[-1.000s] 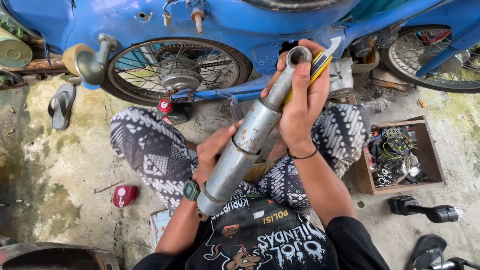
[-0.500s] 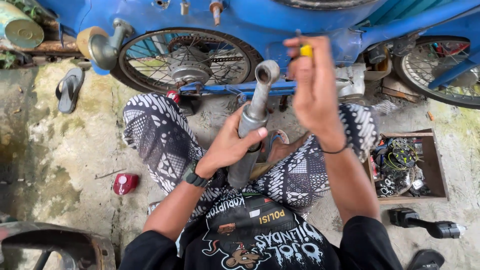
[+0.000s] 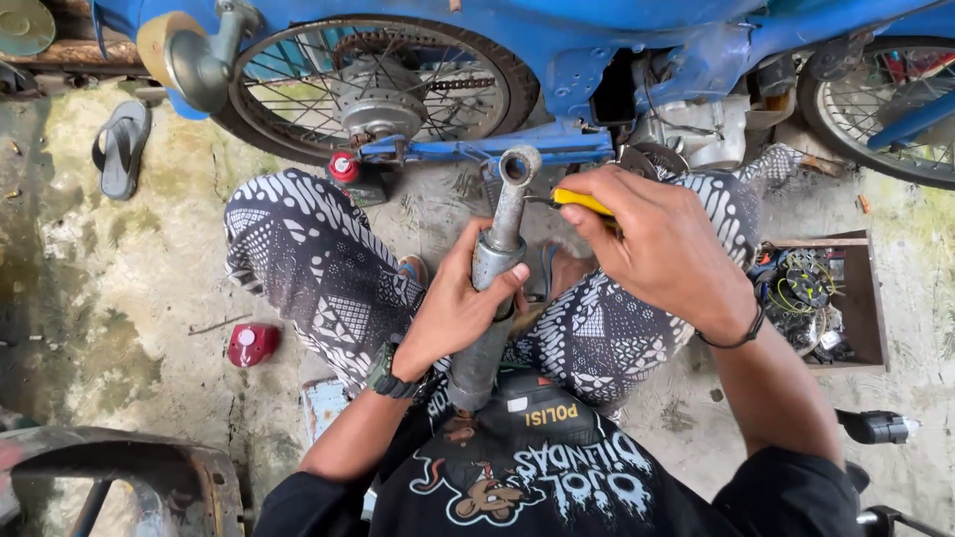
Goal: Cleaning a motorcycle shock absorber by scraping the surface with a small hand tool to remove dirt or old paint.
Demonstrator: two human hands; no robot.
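My left hand [image 3: 458, 303] grips a grey metal shock absorber tube [image 3: 494, 259] around its middle, holding it upright between my knees in patterned trousers. Its round eyelet end [image 3: 520, 164] points up toward the blue motorcycle [image 3: 637, 50]. My right hand [image 3: 662, 244] holds a yellow-handled tool [image 3: 582, 202] whose metal tip reaches toward the tube just below the eyelet. The tube's lower end is hidden against my black shirt.
A spoked wheel [image 3: 383, 85] of the blue motorcycle stands right ahead, another wheel [image 3: 880, 94] at far right. A wooden box [image 3: 867, 298] of wires sits at right. A red cap [image 3: 253, 344] and a sandal [image 3: 119, 149] lie on the concrete at left.
My right hand has come down from above the tube to beside its top, bringing the yellow-handled tool to the eyelet end. The tube stands a little more upright.
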